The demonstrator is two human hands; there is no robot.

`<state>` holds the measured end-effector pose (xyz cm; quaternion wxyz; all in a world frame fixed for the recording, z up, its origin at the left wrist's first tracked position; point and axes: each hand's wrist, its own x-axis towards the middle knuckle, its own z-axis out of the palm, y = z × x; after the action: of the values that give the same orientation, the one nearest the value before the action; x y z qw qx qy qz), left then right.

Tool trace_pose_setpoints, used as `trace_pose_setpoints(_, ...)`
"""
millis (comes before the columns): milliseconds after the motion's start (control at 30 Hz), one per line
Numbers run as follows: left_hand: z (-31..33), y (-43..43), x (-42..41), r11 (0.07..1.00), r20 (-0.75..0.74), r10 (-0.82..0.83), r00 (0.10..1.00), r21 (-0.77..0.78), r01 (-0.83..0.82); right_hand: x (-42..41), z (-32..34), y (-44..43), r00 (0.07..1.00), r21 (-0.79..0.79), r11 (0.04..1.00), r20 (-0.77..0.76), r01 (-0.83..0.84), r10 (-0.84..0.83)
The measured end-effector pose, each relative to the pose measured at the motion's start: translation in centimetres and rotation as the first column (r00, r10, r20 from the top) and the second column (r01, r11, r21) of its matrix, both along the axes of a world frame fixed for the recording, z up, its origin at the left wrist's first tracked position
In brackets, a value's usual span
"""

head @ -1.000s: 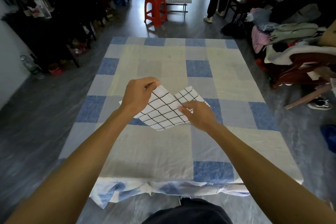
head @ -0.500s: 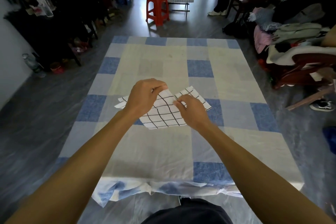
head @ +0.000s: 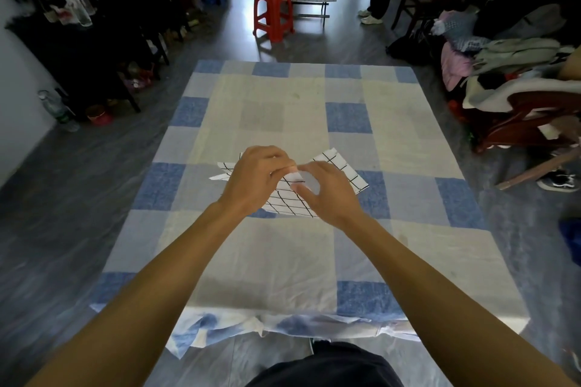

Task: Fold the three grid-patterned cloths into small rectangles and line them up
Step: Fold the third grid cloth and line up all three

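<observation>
Cloth (head: 342, 168) lowered, left fingers (head: 278, 163) pinching its corner

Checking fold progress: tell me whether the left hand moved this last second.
Yes. The left hand moved right, away from the blue square to its left, meeting the right hand over the grid cloth.

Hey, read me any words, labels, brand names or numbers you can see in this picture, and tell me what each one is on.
No text in this view can be read.
Bottles on the dark shelf at the left: the labels are too blurred to read.
Grid cloth on the table: only black lines, no writing.
Red stool: no marking visible.
</observation>
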<state>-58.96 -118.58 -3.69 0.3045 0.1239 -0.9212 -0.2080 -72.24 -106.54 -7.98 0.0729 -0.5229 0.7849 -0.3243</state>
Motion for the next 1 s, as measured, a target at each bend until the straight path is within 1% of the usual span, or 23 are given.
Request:
trace_pose_setpoints(100, -0.4, 0.6, -0.1, 1.0, -0.006, -0.006, 1.0, -0.013, 0.006, 0.7, 1.1, -1.8, 0.997, -0.152, 0.988, -0.075, -0.026, 0.014)
trace_pose_setpoints(167, -0.7, 0.4, 0.1, 1.0, -0.023, 0.003, 1.0, -0.03, -0.003, 0.5, 0.7, -1.8, 0.993, -0.172, 0.985, -0.122, -0.024, 0.003)
trace_pose_setpoints(233, -1.0, -0.1, 0.5, 0.998, -0.029, 0.017, 0.999, -0.056, -0.019, 0.1, -0.5, -1.1, 0.986, -0.133, 0.991, -0.167, -0.011, -0.012)
trace_pose_setpoints(400, -2.0, -0.8, 1.5, 0.996, -0.03, 0.033, 0.999, -0.08, -0.035, -1.3, -4.5, 1.5, 0.99, -0.016, 0.999, -0.134, 0.039, -0.041)
trace_pose_setpoints(500, -2.0, -0.9, 1.8, 0.996, -0.061, 0.084, 0.995, -0.032, -0.086, -2.2, -5.1, 2.7, 0.983, 0.036, 0.998, -0.175, 0.056, -0.049)
trace_pose_setpoints(567, -1.8, -0.9, 1.9, 0.994, -0.067, 0.098, 0.993, -0.035, -0.1, -2.7, -5.2, 3.1, 0.976, 0.075, 0.995, -0.213, 0.07, -0.052)
trace_pose_setpoints(700, -1.5, -0.7, 1.6, 0.992, -0.01, 0.124, 0.992, 0.01, -0.123, -3.3, -5.1, 3.4, 0.955, 0.159, 0.976, -0.277, 0.151, -0.103)
trace_pose_setpoints(767, -1.5, -0.4, 1.2, 0.991, 0.009, 0.127, 0.992, 0.038, -0.128, -2.7, -4.4, 3.4, 0.962, 0.156, 0.977, -0.252, 0.145, -0.102)
trace_pose_setpoints(800, -1.5, -0.3, 1.0, 0.992, 0.018, 0.117, 0.993, 0.037, -0.118, -2.1, -3.7, 3.2, 0.972, 0.134, 0.985, -0.219, 0.111, -0.08)
trace_pose_setpoints(900, -1.5, 0.5, 0.0, 0.996, 0.036, 0.084, 0.996, 0.023, -0.085, 0.3, -0.8, 1.9, 0.997, 0.06, 0.998, -0.073, 0.021, -0.017)
trace_pose_setpoints(1000, -0.9, 1.5, -0.3, 0.992, -0.025, 0.115, 0.993, 0.049, -0.114, 1.5, 1.1, 0.6, 0.997, 0.037, 0.999, 0.069, 0.039, -0.041)
